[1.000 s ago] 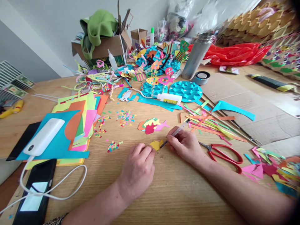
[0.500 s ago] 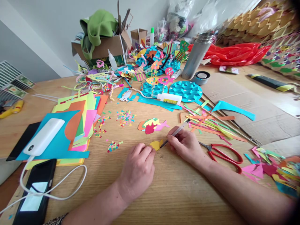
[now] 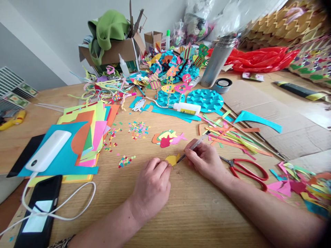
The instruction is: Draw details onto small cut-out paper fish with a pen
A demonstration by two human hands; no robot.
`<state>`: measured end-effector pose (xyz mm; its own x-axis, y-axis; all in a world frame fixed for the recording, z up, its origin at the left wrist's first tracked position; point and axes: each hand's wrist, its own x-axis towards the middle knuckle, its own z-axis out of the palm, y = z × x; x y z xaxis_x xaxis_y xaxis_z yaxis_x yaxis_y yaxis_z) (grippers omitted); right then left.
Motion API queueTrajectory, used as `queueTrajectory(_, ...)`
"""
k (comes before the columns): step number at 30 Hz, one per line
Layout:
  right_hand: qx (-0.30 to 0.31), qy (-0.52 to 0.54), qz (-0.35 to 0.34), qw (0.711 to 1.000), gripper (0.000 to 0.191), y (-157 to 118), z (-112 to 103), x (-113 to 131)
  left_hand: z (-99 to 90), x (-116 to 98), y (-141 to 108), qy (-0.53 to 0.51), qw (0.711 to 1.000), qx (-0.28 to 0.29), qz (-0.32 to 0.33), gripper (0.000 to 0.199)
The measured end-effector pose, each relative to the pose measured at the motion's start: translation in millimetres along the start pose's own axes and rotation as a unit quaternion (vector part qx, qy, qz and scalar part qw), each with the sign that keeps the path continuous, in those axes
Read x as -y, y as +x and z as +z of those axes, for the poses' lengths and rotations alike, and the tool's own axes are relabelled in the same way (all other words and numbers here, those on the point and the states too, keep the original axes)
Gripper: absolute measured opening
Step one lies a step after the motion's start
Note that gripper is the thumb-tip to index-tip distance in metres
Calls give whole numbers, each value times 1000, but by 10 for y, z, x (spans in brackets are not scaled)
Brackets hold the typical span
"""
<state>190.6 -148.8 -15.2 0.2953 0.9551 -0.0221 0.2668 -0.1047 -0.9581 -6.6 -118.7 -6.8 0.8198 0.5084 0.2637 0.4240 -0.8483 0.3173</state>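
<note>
Two hands meet over a small yellow paper fish (image 3: 172, 159) lying flat on the wooden bench (image 3: 196, 206). The left hand (image 3: 152, 186) rests palm down, its fingers (image 3: 161, 166) closed onto the fish's near-left edge, pinning it. The right hand (image 3: 205, 160) pinches a pen (image 3: 194, 146) — the shaft slants up and away to the right, its tip touching the fish's right end. The fish's long axis runs left to right between the hands. Red scissors (image 3: 245, 170) lie just right of the wrist — untouched.
</note>
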Motion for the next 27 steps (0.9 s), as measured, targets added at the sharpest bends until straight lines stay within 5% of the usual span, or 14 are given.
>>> queueTrajectory(27,-1,4,8,1000,12,-7,6,29,15,18,1,5,1000,5,1,28)
